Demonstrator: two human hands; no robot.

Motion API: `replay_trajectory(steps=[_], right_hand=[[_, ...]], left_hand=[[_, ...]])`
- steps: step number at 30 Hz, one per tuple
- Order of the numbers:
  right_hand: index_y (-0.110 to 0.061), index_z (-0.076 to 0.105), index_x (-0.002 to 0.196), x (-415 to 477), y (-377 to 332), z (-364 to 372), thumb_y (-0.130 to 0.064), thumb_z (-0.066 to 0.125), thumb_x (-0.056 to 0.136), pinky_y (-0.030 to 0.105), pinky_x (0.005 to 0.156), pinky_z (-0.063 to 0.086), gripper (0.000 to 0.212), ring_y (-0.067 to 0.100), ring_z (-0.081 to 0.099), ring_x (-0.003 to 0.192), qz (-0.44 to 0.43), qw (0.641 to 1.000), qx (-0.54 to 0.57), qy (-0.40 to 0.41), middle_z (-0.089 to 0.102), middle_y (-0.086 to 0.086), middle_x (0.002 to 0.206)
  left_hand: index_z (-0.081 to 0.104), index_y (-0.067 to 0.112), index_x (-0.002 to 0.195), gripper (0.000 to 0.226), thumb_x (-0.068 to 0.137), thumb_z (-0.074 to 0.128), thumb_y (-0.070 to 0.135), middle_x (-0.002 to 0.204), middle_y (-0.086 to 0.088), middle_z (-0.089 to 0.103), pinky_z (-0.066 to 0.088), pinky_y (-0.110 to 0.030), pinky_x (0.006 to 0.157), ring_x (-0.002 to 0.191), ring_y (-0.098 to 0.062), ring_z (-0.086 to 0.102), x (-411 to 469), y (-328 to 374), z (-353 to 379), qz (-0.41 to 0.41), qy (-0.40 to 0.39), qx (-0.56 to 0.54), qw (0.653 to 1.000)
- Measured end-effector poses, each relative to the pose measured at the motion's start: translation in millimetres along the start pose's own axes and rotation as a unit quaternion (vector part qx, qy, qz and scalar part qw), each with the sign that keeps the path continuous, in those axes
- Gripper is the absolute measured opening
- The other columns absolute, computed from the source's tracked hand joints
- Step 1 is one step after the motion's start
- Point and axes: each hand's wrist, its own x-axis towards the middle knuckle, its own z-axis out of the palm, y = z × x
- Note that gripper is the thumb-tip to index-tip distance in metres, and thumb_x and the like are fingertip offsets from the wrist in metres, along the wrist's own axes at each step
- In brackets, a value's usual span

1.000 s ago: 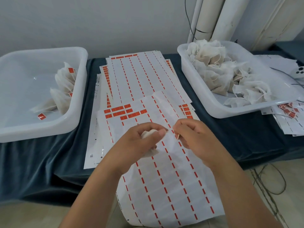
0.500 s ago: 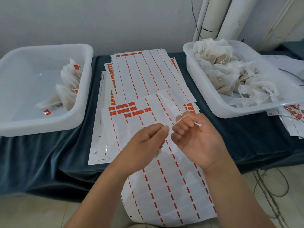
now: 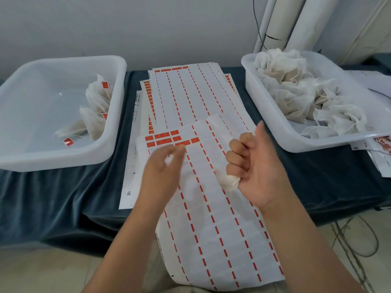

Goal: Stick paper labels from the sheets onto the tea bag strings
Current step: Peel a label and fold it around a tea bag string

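Right hand (image 3: 251,166) fisted palm-up, thumb out; left hand (image 3: 163,168) blurred.

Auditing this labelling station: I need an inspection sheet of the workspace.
Surface: dark blue cloth-covered table.
Job's things: white label sheets, few red labels left; labelled tea bags in left white plastic bin; unlabelled tea bags piled in right white plastic bin.
Clutter: spent sheets beside right bin.
Hands: right hand grips a white tea bag; left hand blurred above red labels.
Cables: black wall cable; floor cables.
Surroundings: white pipes, grey wall.
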Motion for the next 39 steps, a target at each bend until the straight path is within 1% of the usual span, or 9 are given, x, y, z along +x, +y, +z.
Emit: replay_trajectory(steps=[4,7,10,13,19,23,27,31,39], right_hand=[[-0.033,0.062,0.068,10,20,-9,-0.051,0.087,0.078,0.019,0.040,0.029,0.032,0.007,0.025,0.049,0.009,0.987,-0.140,0.072,0.033,-0.007,0.063],[-0.031,0.075,0.101,17,31,-16,-0.045,0.076,0.091,0.020,0.042,0.028,0.018,0.009,0.024,0.052,0.039,0.981,-0.160,0.105,0.033,-0.004,0.066],[-0.028,0.078,0.105,23,33,-22,-0.042,0.073,0.094,0.021,0.041,0.027,0.019,0.010,0.024,0.052,0.053,0.978,-0.168,0.113,0.033,-0.003,0.067],[-0.024,0.078,0.105,27,34,-24,-0.039,0.071,0.097,0.021,0.040,0.026,0.019,0.009,0.024,0.052,0.065,0.976,-0.174,0.116,0.034,-0.003,0.066],[-0.021,0.079,0.100,29,35,-28,-0.037,0.068,0.100,0.021,0.041,0.024,0.019,0.009,0.024,0.052,0.092,0.975,-0.155,0.132,0.035,-0.003,0.065],[-0.017,0.075,0.107,30,34,-32,-0.037,0.066,0.101,0.022,0.041,0.023,0.023,0.009,0.023,0.051,0.103,0.973,-0.159,0.129,0.035,-0.003,0.064],[-0.017,0.074,0.106,30,33,-34,-0.038,0.065,0.101,0.022,0.040,0.024,0.023,0.009,0.022,0.051,0.101,0.976,-0.148,0.123,0.034,-0.003,0.065],[-0.018,0.075,0.101,32,34,-39,-0.039,0.066,0.100,0.022,0.039,0.025,0.023,0.009,0.024,0.050,0.104,0.978,-0.134,0.119,0.034,-0.003,0.065],[-0.019,0.074,0.103,25,30,-28,-0.039,0.063,0.102,0.022,0.041,0.027,0.023,0.009,0.027,0.049,0.080,0.969,-0.184,0.144,0.038,-0.003,0.062]], left_hand=[[0.062,0.034,0.137,0.044,0.100,0.062,0.057,0.142,0.006,0.065,0.056,-0.037,0.094,0.127,-0.016,0.064,33,-13,-22,-0.074,0.059,-0.104,0.990],[0.061,0.019,0.140,0.055,0.095,0.075,0.047,0.130,-0.011,0.073,0.060,-0.028,0.069,0.098,-0.013,0.073,65,-14,-31,-0.166,0.051,-0.183,0.968],[0.063,0.029,0.132,0.061,0.083,0.081,0.061,0.098,0.004,0.079,0.057,-0.028,0.055,0.068,-0.011,0.071,87,-14,-33,-0.233,0.047,-0.047,0.970],[0.060,0.038,0.120,0.045,0.088,0.073,0.066,0.105,0.025,0.070,0.047,-0.022,0.049,0.068,-0.007,0.067,90,-19,-24,-0.087,0.020,0.144,0.986],[0.054,0.035,0.134,0.073,0.078,0.072,0.079,0.127,0.006,0.067,0.061,-0.045,0.087,0.100,-0.021,0.069,115,-19,-15,-0.020,-0.033,0.384,0.923],[0.045,0.037,0.146,0.093,0.073,0.062,0.092,0.149,-0.003,0.047,0.040,-0.060,0.111,0.138,-0.036,0.045,134,-23,-21,0.035,-0.067,0.523,0.849],[0.057,0.034,0.132,0.091,0.064,0.068,0.093,0.129,0.002,0.061,0.051,-0.055,0.104,0.118,-0.027,0.060,147,-19,-31,0.039,-0.076,0.510,0.856],[0.057,0.030,0.111,0.064,0.074,0.078,0.076,0.091,0.011,0.062,0.051,-0.026,0.066,0.077,-0.015,0.064,145,-5,-39,0.014,-0.074,0.421,0.904],[0.081,0.030,0.114,0.043,0.074,0.087,0.044,0.113,-0.003,0.081,0.067,-0.045,0.072,0.099,-0.030,0.080,92,38,-89,-0.143,-0.291,0.073,0.943]])
